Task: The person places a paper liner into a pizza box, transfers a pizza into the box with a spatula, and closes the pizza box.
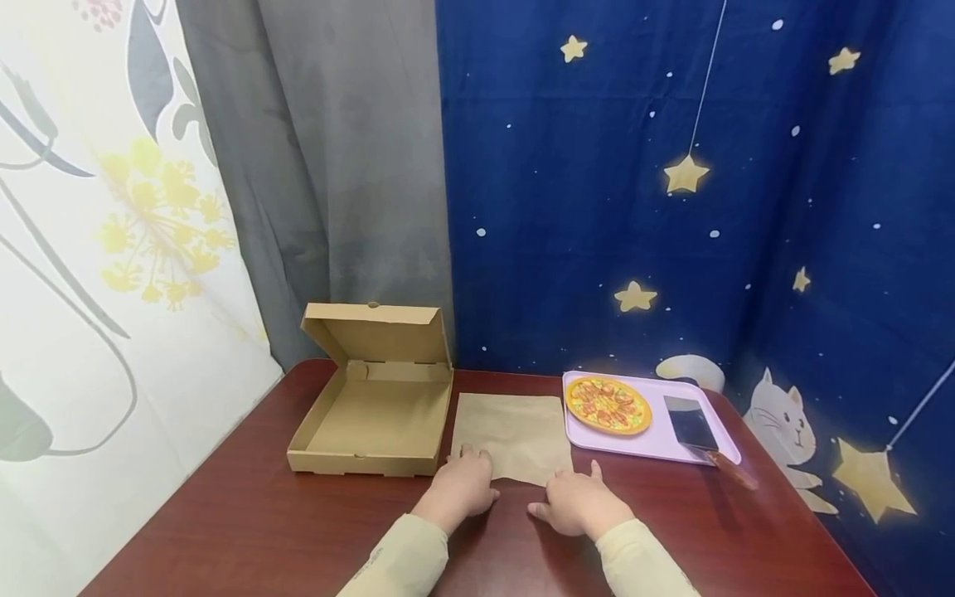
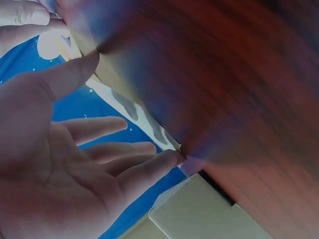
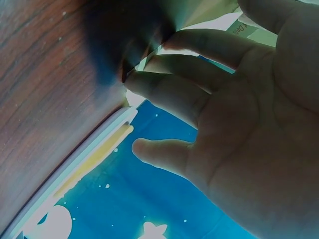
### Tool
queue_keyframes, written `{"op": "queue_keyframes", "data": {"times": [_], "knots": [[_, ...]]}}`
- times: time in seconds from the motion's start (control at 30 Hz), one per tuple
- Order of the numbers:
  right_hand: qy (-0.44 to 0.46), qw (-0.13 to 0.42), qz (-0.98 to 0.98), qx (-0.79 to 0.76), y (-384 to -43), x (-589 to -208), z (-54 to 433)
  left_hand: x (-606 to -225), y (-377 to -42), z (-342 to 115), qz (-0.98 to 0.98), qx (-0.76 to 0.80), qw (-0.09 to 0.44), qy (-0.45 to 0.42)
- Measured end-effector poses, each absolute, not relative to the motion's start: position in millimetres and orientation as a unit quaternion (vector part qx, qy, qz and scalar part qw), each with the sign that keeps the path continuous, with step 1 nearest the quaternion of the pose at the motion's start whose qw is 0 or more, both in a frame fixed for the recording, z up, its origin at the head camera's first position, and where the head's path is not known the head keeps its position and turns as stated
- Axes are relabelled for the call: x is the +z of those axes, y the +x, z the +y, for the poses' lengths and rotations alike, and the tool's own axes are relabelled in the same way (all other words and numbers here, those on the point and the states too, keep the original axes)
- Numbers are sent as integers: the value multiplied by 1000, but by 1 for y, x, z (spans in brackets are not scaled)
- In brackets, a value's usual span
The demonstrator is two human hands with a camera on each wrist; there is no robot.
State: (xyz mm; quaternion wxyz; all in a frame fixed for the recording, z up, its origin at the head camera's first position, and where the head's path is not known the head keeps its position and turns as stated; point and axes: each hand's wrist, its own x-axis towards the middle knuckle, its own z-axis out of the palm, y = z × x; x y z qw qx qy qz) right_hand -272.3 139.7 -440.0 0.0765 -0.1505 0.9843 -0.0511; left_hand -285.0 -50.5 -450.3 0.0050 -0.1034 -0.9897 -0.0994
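A square sheet of brown paper (image 1: 515,431) lies flat on the table between a box and a tray. My left hand (image 1: 464,485) rests at its near left corner, fingers spread in the left wrist view. At the near right corner is my right hand (image 1: 578,500), with the little finger held out to the side and the other fingertips down at the paper's edge. Beside my left hand the open cardboard pizza box (image 1: 366,466) stands with its lid raised. Right of the paper, a pizza (image 1: 608,405) in an orange round pan sits on a lilac tray (image 1: 634,445).
A flat metal server (image 1: 690,423) lies on the tray, its brown handle (image 1: 734,471) reaching past the tray's near right edge. The dark red wooden table (image 1: 298,531) ends at the back against grey (image 1: 373,166) and starry blue curtains (image 1: 582,207).
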Motion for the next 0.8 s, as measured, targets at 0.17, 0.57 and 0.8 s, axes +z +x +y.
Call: {"op": "queue_keyframes", "data": {"times": [0.17, 0.57, 0.8], "knots": [[-151, 72, 985, -51, -271, -438, 140, -451, -290, -49, -991, -65, 52, -105], [-155, 55, 985, -58, -271, -441, 143, -451, -293, -48, -985, -93, 115, -91], [-167, 16, 985, -43, -270, -443, 145, -451, -307, -53, -954, -251, 139, -84]]}}
